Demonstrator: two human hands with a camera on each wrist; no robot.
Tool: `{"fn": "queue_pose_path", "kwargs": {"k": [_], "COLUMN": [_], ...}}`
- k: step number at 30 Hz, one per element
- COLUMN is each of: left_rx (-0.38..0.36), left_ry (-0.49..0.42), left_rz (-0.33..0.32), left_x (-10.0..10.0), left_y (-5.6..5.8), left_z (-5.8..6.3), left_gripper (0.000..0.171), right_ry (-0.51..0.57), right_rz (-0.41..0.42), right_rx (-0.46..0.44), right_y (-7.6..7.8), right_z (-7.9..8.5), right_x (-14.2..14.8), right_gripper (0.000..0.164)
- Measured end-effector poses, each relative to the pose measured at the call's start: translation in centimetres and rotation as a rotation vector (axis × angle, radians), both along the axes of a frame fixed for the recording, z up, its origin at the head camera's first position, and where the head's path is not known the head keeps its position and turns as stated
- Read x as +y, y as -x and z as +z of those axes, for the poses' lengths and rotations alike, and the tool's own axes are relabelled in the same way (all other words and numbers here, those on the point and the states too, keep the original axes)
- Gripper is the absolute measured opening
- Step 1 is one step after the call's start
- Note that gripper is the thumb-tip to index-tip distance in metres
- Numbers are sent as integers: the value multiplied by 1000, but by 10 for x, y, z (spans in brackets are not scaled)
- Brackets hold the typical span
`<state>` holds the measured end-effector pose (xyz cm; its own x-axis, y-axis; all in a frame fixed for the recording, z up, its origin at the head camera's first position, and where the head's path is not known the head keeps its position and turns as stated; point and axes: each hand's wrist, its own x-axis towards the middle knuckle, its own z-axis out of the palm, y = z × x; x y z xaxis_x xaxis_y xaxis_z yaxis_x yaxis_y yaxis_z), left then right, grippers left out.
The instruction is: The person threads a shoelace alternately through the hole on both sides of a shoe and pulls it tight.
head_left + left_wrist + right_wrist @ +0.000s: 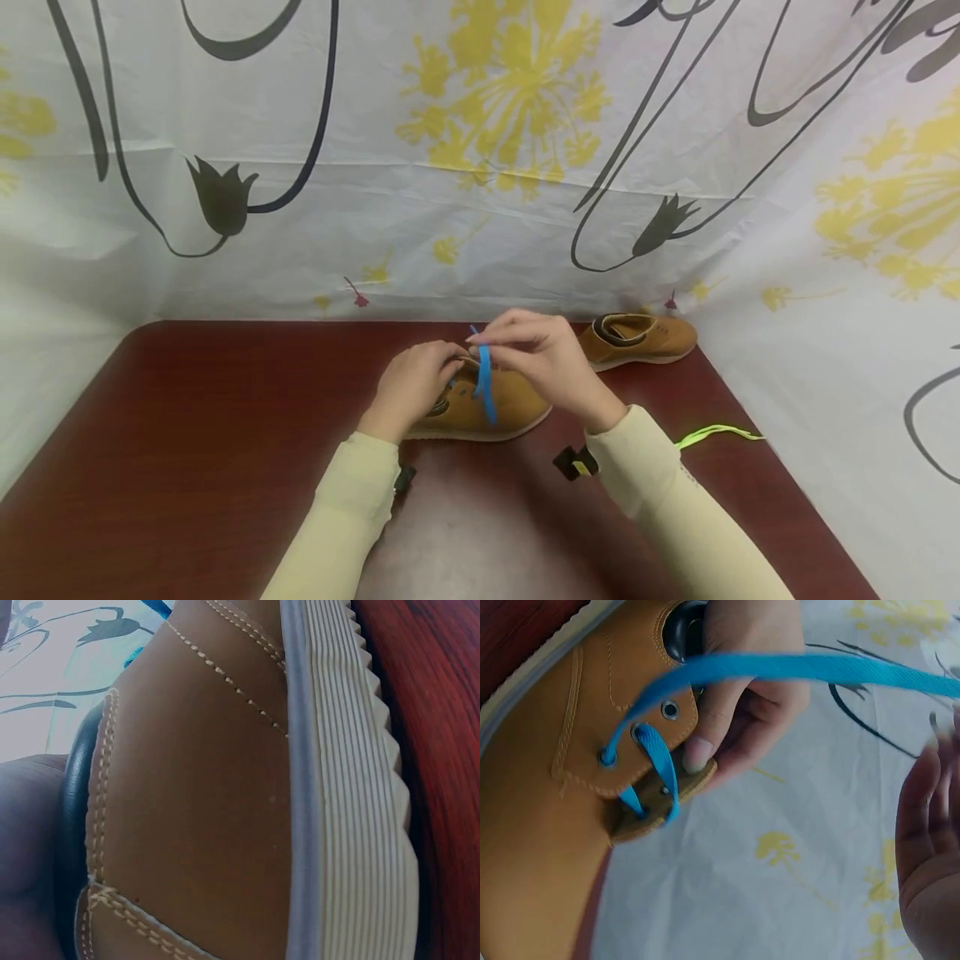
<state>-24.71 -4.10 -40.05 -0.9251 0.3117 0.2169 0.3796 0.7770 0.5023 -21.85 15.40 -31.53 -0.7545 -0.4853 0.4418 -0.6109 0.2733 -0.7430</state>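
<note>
A tan shoe with a pale sole stands on the table, toe to the right. A blue shoelace is threaded through some of its eyelets. My left hand pinches an eyelet flap between thumb and fingers. Raised above the shoe, my right hand pinches the lace, which is drawn taut from an eyelet in the right wrist view. The fingertips on it are partly cut off there. One eyelet near the ankle opening holds no lace. The left wrist view shows the shoe's stitched side close up.
Another tan shoe stands at the table's back right corner. A yellow-green lace lies by the right edge, partly behind my right sleeve. A patterned white curtain surrounds the dark red table at the back and sides.
</note>
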Motion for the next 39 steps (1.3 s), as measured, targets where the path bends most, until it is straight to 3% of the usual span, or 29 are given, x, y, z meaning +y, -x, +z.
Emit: {"fn": "queue_pose_path", "kwargs": {"k": [7, 9, 14, 18, 29, 39], "left_rx": [13, 14, 10, -2, 12, 27], "left_ry": [2, 7, 20, 21, 35, 44], "left_rz": [12, 22, 34, 36, 42, 54], "left_x": [1, 2, 3, 3, 3, 5], "left_y": [0, -1, -1, 0, 0, -1], "left_z": [0, 0, 1, 0, 1, -2], "left_gripper": [20, 20, 20, 20, 19, 20], "right_ry": [158, 203, 262, 290, 302, 195], "right_rz": [-113, -145, -320, -418, -471, -494], "right_rx": [-114, -189, -382, -459, -520, -426], "right_y": [23, 30, 46, 57, 63, 63], "right_z": [-21, -31, -59, -78, -100, -114], "right_x": [2, 2, -2, -6, -15, -19], "right_gripper": [18, 21, 28, 24, 22, 15]}}
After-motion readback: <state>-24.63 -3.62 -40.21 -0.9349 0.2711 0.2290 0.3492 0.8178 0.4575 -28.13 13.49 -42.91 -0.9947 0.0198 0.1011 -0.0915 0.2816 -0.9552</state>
